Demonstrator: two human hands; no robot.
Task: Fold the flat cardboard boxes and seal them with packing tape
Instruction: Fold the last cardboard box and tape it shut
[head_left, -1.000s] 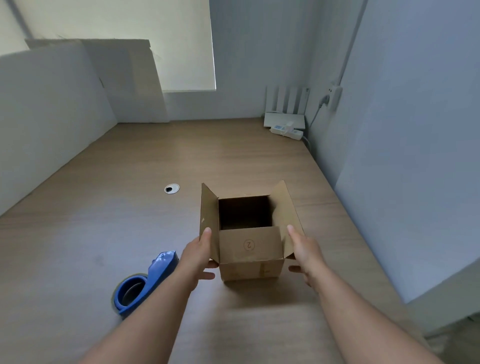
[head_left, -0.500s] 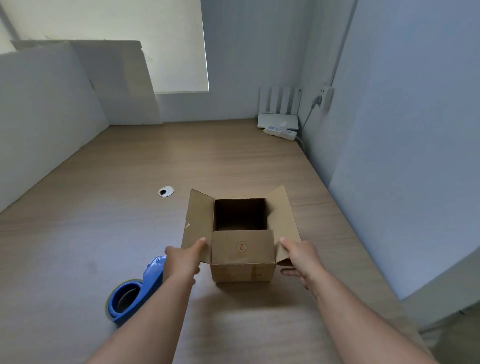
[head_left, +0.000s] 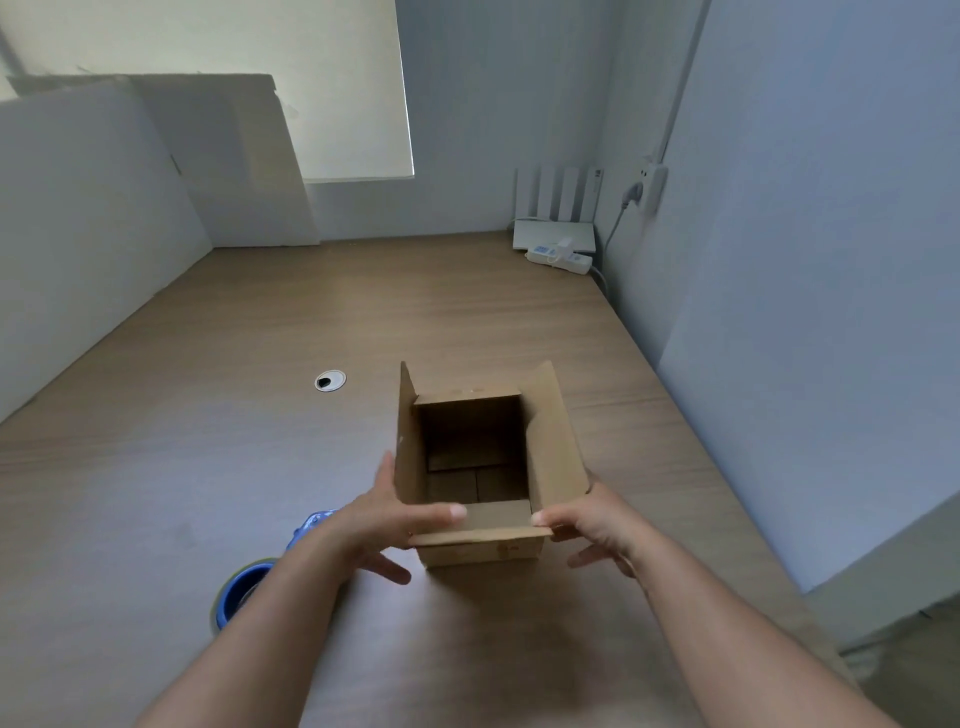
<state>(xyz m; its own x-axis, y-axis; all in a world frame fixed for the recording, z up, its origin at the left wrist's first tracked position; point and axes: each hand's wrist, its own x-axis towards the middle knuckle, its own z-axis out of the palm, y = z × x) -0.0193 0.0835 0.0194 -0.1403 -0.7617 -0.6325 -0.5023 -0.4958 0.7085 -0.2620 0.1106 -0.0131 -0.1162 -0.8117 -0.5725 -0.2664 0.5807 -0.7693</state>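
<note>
We see a small brown cardboard box (head_left: 483, 552) standing upright, right of the middle of the wooden worktop (head_left: 363, 312), its top open. Its left and right flaps stand up, and its near flap (head_left: 498, 519) tilts inward over the opening. Our blue packing tape dispenser (head_left: 243, 590) lies left of the box, closer to the near edge, partly hidden.

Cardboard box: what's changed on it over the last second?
The near flap, which hung down the front of the box, has been lifted to about level. The left hand and right hand left the side flaps, which now stand more upright; both thumbs rest on the near flap's corners. The box stays on the table, the blue tape dispenser unmoved.
</note>
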